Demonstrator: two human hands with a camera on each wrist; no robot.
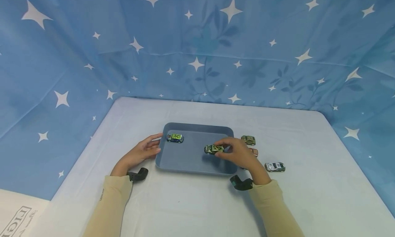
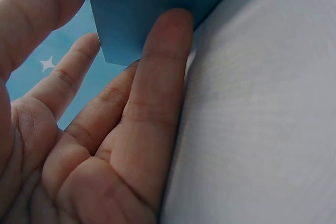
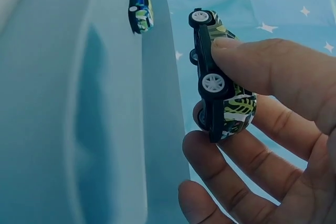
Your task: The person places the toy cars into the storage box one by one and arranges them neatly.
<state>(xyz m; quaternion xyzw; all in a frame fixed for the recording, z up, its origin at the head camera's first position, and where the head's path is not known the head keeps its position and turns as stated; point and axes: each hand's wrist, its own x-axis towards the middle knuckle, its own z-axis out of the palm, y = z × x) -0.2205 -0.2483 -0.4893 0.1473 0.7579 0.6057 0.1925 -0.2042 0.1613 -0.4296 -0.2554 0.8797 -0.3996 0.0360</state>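
Note:
My right hand (image 1: 239,153) holds a camouflage toy car (image 1: 213,149) over the right half of a blue-grey tray (image 1: 192,170). Thumb and fingers pinch the car by its sides; its white-spoked wheels show in the right wrist view. Inside the tray, near its back left corner, a green and blue toy car (image 1: 175,138) stands on the floor. My left hand (image 1: 141,153) is at the tray's left end, its extended fingers (image 2: 157,82) touching the outer wall.
To the right of the tray are a green camouflage car (image 1: 248,140), an orange-brown car (image 1: 254,152) partly hidden by my right hand, and a silver car (image 1: 274,167). A white cloth (image 1: 185,209) covers the table. Behind hangs a blue star-patterned curtain (image 1: 172,31).

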